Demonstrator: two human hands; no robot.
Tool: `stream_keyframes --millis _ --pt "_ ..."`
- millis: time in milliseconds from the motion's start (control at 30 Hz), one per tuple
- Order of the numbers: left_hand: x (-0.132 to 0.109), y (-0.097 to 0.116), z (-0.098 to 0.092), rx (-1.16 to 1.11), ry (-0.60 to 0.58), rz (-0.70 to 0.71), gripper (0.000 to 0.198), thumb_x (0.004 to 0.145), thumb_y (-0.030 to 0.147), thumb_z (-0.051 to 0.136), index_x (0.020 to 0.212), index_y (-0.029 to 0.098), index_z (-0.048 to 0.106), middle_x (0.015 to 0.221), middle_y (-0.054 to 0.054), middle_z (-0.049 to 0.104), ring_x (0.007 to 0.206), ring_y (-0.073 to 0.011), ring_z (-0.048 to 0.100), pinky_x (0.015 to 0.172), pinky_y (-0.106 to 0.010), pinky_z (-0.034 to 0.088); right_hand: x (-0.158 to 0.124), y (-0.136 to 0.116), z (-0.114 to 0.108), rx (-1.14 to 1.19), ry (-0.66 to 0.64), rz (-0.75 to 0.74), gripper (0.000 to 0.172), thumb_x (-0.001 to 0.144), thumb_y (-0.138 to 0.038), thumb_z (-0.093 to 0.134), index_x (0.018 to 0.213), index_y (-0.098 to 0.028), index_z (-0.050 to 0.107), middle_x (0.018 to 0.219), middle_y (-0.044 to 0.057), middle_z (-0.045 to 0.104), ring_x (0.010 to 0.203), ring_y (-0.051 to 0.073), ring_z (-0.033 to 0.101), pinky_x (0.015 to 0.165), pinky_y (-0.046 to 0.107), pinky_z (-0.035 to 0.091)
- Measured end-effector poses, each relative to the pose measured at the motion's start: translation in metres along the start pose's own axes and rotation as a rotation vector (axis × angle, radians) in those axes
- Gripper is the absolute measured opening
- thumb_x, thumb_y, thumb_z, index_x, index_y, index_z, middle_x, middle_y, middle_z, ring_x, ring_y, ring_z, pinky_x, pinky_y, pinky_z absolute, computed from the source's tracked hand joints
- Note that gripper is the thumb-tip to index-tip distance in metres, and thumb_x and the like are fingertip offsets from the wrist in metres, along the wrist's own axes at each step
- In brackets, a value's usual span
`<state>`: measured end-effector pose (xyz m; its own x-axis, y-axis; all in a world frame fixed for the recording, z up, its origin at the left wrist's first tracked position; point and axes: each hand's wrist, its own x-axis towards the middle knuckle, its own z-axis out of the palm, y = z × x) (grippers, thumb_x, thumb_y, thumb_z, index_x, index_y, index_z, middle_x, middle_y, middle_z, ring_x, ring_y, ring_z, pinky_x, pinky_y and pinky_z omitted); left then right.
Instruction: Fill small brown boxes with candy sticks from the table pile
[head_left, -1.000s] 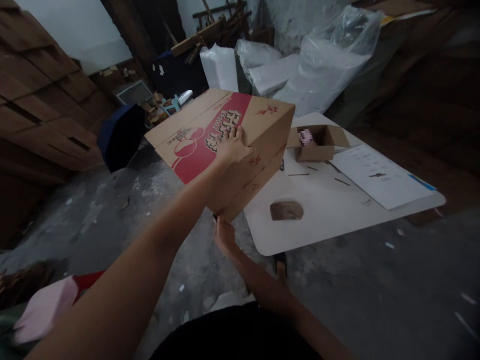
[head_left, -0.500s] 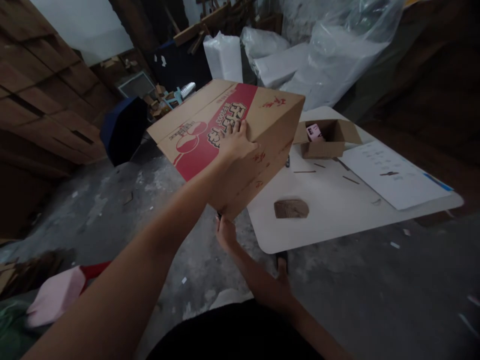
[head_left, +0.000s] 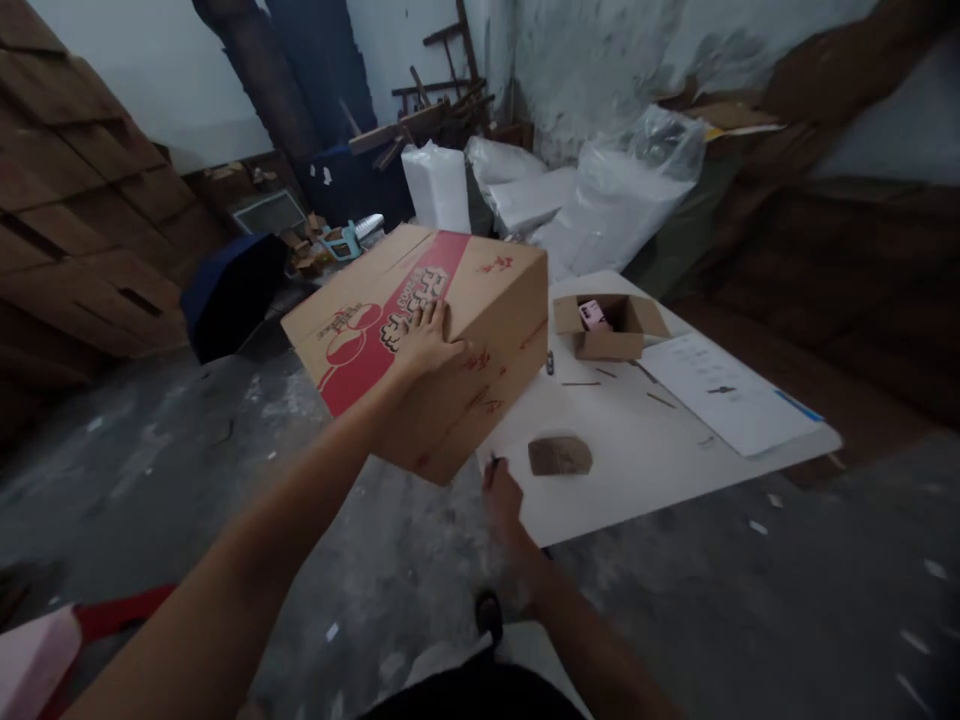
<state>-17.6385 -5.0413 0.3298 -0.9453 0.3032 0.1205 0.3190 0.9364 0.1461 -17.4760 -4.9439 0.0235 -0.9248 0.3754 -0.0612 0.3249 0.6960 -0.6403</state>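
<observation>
A large cardboard box [head_left: 491,300] with a red band and printed lettering sits tilted at the table's left end, overhanging the floor. My left hand [head_left: 429,342] lies on its top near the edge, fingers spread. Below the box's lower corner and apart from it, my right hand [head_left: 504,492] is closed around a small dark object. Only its dark tip shows, so its kind is unclear. A cut piece of brown cardboard [head_left: 559,456] lies on the white table [head_left: 600,510] just right of that hand.
A small open carton [head_left: 611,345] with a pink item inside stands on the table. Beside it are a white sheet [head_left: 739,400], thin brown strips and a small dark object [head_left: 550,362]. Plastic-wrapped white bundles [head_left: 525,200], a dark umbrella [head_left: 232,295] and stacked cartons [head_left: 67,190] stand around.
My right hand has come away from the box's lower corner, moving right towards the table edge. My left hand stays on the box top. The camera view has shifted.
</observation>
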Motion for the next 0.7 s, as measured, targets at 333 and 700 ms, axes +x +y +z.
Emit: stream_keyframes --millis 333,700 --pt "-0.013 -0.029 -0.010 -0.038 0.014 -0.029 0.099 0.084 0.069 0.046 0.161 0.014 0.017 0.169 -0.011 0.010 0.157 -0.0314 0.007 0.126 -0.055 0.008 0.173 0.065 -0.132 0.032 0.281 -0.046 0.046 0.084 -0.028 0.050 0.120 -0.002 0.060 0.127 0.030 0.059 0.126 0.039 0.052 0.106 0.055 0.040" --pt "-0.018 -0.018 -0.027 -0.122 -0.004 -0.116 0.093 0.086 0.073 0.034 0.161 0.018 0.022 0.169 -0.006 0.015 0.156 -0.0284 0.014 0.127 -0.046 0.014 0.308 -0.017 -0.166 0.637 0.311 -0.298 0.068 0.078 -0.074 0.053 0.109 -0.014 0.063 0.113 0.015 0.065 0.104 0.025 0.059 0.095 0.038 0.045"
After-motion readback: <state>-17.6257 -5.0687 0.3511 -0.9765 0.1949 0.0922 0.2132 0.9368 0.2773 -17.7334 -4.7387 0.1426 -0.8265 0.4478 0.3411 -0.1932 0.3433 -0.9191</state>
